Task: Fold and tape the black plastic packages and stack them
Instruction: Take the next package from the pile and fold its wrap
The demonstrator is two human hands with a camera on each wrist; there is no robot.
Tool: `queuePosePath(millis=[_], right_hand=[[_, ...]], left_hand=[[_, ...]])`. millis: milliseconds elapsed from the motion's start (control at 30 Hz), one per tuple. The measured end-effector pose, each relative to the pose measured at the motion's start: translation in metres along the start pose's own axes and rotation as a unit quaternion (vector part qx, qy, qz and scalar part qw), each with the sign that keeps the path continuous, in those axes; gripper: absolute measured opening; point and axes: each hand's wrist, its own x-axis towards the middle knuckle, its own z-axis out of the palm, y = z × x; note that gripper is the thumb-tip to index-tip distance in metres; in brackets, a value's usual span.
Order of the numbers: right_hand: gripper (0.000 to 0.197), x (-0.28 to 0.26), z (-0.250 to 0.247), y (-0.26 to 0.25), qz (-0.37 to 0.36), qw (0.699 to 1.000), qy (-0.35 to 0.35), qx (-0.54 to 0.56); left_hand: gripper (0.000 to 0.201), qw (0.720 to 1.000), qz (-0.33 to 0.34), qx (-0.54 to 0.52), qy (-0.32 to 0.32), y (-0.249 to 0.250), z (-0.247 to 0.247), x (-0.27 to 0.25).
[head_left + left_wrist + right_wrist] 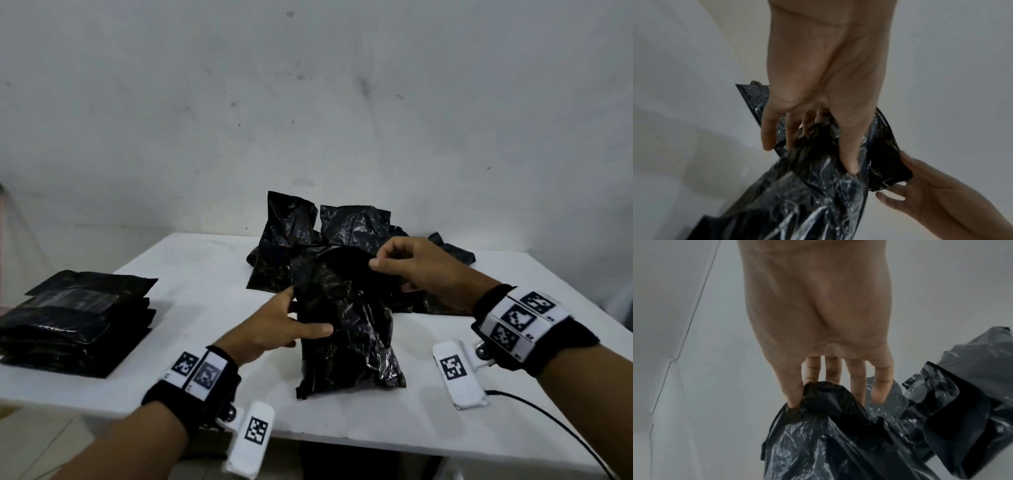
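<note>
Gripping package (346,322), left hand (274,329) side, right hand (421,270) top

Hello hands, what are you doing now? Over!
Left hand grips crinkly black plastic package by its side. Right hand pinches its top edge. Nothing blocking.

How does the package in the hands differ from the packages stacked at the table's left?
The held package is crumpled, puffy and unfolded; the stacked packages lie flat, folded into neat rectangles. The held package is gripped by the left hand and pinched by the right hand; the stack is untouched. Both are black plastic.
</note>
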Motion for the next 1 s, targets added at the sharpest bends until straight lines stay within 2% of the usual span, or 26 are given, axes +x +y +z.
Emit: queuePosePath(millis=[67, 200, 333, 500, 533, 567, 600, 633, 700, 767, 833, 933, 1000], right_hand=[[0.015, -0.004, -0.007, -0.007, -0.03, 0.999, -0.016, -0.028], [0.028, -0.013, -0.022, -0.022, -0.05, 0.988, -0.075, -0.129], [0.047, -0.016, -0.033, -0.037, -0.029, 0.933, -0.102, -0.343], [0.061, -0.022, -0.031, -0.053, -0.016, 0.893, -0.175, -0.414], [0.061, -0.02, -0.03, -0.051, -0.022, 0.878, -0.185, -0.44], [0.053, -0.018, -0.028, -0.05, -0.03, 0.866, -0.191, -0.462], [0.035, -0.014, -0.028, -0.047, -0.041, 0.863, -0.179, -0.472], [0.014, -0.013, -0.029, -0.048, -0.055, 0.868, -0.157, -0.467], [0.024, -0.007, -0.041, -0.049, -0.071, 0.888, -0.11, -0.442], [0.019, -0.005, -0.049, -0.05, -0.079, 0.907, -0.087, -0.404], [0.013, -0.005, -0.049, -0.049, -0.072, 0.92, -0.093, -0.374], [0.016, -0.006, -0.045, -0.044, -0.065, 0.919, -0.098, -0.376], [0.018, -0.005, -0.046, -0.042, -0.061, 0.921, -0.092, -0.374]], left_hand=[[0.069, 0.999, 0.021, -0.046, 0.02, 0.0, 0.006, 0.004], [0.07, 0.995, 0.064, -0.063, 0.034, 0.004, 0.003, 0.005], [0.066, 0.996, 0.072, -0.041, 0.035, 0.002, -0.007, 0.005], [0.058, 0.996, 0.059, -0.068, 0.016, -0.001, -0.014, 0.004], [0.058, 0.996, 0.059, -0.066, 0.015, -0.002, -0.015, 0.004], [0.058, 0.996, 0.06, -0.062, 0.014, -0.002, -0.016, 0.005], [0.058, 0.996, 0.061, -0.057, 0.014, -0.002, -0.017, 0.005], [0.058, 0.997, 0.059, -0.054, 0.014, -0.002, -0.019, 0.005], [0.058, 0.997, 0.057, -0.055, 0.016, -0.004, -0.023, 0.005], [0.057, 0.996, 0.057, -0.064, 0.009, -0.005, -0.027, 0.004], [0.056, 0.996, 0.063, -0.06, -0.01, -0.006, -0.029, 0.002], [0.057, 0.994, 0.083, -0.07, -0.031, -0.003, -0.029, -0.001], [0.052, 0.988, 0.109, -0.107, -0.011, 0.003, -0.028, -0.002]])
